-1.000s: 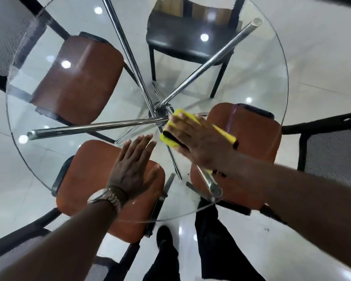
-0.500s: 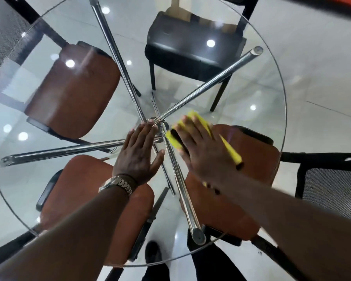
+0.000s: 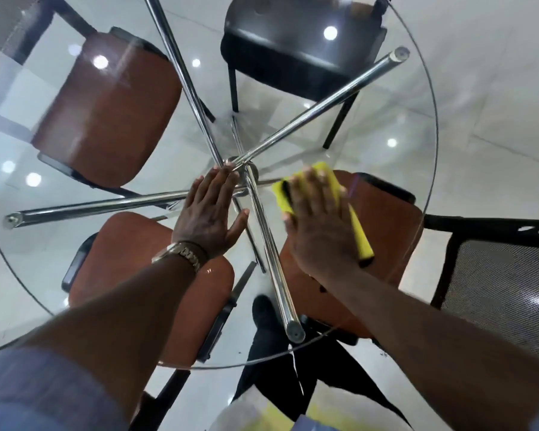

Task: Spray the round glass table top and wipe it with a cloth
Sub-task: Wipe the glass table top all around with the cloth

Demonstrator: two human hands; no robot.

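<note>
One glass top [image 3: 386, 169]. Four chrome bars [image 3: 308, 115] under it. Five chairs can be counted: three brown seats [image 3: 106, 110], one black seat [image 3: 293, 51] and one mesh chair [image 3: 495, 275]. Two hands on the glass — left hand [image 3: 209, 219], right hand [image 3: 318, 231]. One yellow cloth [image 3: 361, 237]. One watch [image 3: 181, 253]. One shoe [image 3: 262, 309] shows through the glass. The grey patch at the far left corner is too dim to count.

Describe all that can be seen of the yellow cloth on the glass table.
The cloth is bright yellow and soft-looking, with dark parts at its left edge and near right end. It lies flat on the glass table top, right of its centre. The right hand presses on it with straight fingers, covering most of it; only its edges show.
</note>
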